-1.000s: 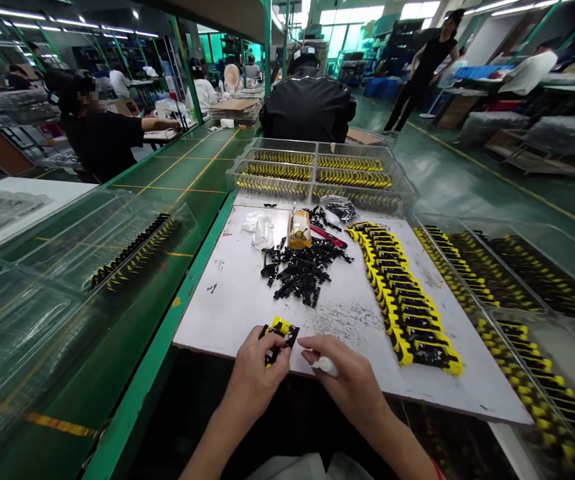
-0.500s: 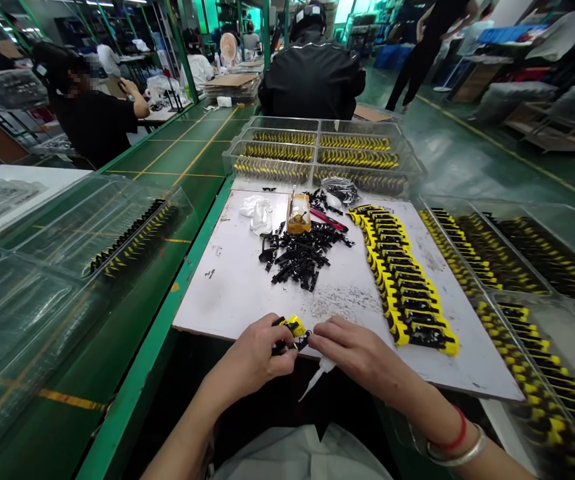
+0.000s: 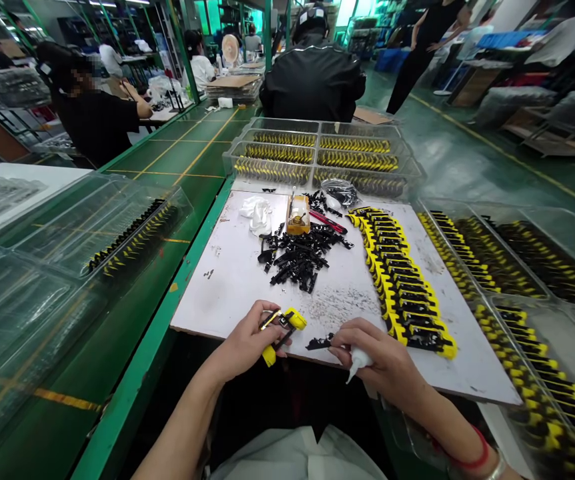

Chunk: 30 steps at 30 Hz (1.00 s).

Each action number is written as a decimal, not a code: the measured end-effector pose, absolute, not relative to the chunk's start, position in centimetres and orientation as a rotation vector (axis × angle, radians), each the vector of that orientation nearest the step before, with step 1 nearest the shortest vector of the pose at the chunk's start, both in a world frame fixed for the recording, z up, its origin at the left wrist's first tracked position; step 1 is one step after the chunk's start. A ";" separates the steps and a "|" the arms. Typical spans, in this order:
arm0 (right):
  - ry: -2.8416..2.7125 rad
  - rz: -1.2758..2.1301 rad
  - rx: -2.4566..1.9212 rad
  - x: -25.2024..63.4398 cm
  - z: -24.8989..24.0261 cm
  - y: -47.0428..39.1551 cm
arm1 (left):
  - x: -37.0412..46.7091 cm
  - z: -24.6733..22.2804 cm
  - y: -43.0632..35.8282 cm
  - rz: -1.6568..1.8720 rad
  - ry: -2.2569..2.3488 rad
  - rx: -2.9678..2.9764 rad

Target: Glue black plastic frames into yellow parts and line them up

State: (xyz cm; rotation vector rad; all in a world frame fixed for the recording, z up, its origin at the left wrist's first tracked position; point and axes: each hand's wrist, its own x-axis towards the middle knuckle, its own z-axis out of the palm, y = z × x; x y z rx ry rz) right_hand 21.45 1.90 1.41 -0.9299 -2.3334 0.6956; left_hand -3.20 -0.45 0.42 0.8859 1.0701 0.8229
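Observation:
Near the front edge of the white board, my left hand (image 3: 247,340) is closed on a yellow-and-black plastic part (image 3: 295,319), tilted, with a yellow end above and another below. My right hand (image 3: 377,350) pinches a small black piece (image 3: 319,342) between thumb and fingertips. A white nozzle bottle (image 3: 360,360) is also tucked in that hand, its thin tip pointing down and left. The black piece and the yellow part are apart. Beyond the hands lies a loose heap of black pieces (image 3: 300,257). To the right, a long row of yellow-and-black parts (image 3: 407,287) lies side by side.
An orange-yellow box (image 3: 298,223), white crumpled tissue (image 3: 256,213) and red tweezers-like tool (image 3: 328,220) lie around the heap. Clear trays with parts stand behind (image 3: 317,150), at right (image 3: 542,303) and left (image 3: 82,280). A person in a black jacket (image 3: 312,80) sits ahead.
My hands have moved apart. The right hand has drawn away to the right with the black piece and the bottle, while the yellow part has turned more upright in my left hand.

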 end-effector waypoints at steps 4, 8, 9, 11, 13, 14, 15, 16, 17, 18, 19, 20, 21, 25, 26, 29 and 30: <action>-2.278 0.665 -0.855 20.7 0.5 1.7 | -2.5 0.9 -0.6 0.846 1.056 0.866; -2.277 0.605 -0.781 19.8 0.2 1.8 | -1.7 1.7 -0.8 0.851 1.086 0.825; -2.286 0.591 -0.770 19.6 0.1 1.8 | -1.6 1.8 -0.9 0.857 1.106 0.830; -2.301 0.572 -0.761 19.3 0.1 1.9 | -1.4 1.9 -0.9 0.863 1.125 0.865; -2.309 0.568 -0.766 19.1 0.1 2.0 | -1.3 1.8 -0.9 0.861 1.108 0.915; -2.310 0.571 -0.772 19.0 0.0 2.0 | -1.3 1.8 -0.9 0.860 1.096 0.935; -2.309 0.577 -0.777 19.0 0.0 2.0 | -1.3 1.7 -0.9 0.860 1.089 0.948; -2.306 0.586 -0.782 19.0 -0.1 2.0 | -1.3 1.6 -0.9 0.859 1.085 0.953; -2.302 0.597 -0.787 19.0 -0.2 2.0 | -1.3 1.5 -1.0 0.861 1.087 0.952; -2.300 0.611 -0.791 19.0 -0.2 1.9 | -1.3 1.4 -1.0 0.866 1.093 0.946; -2.299 0.627 -0.795 19.0 -0.2 1.9 | -1.2 1.3 -1.1 0.869 1.102 0.938; -2.300 0.645 -0.799 19.0 -0.2 1.9 | -1.2 1.2 -1.1 0.872 1.115 0.928; -2.302 0.660 -0.803 19.0 -0.2 1.9 | -1.2 1.2 -1.2 0.873 1.129 0.921; -2.326 0.730 -0.843 19.1 0.1 2.0 | -1.1 1.0 -1.3 0.892 1.144 0.928; -2.334 0.748 -0.856 19.1 0.1 2.1 | -1.1 1.1 -1.3 0.894 1.136 0.938; -2.356 0.775 -0.881 19.2 0.3 2.1 | -1.1 1.2 -1.2 0.891 1.126 0.964; -2.362 0.767 -0.882 19.2 0.3 2.1 | -1.1 1.3 -1.2 0.893 1.123 0.967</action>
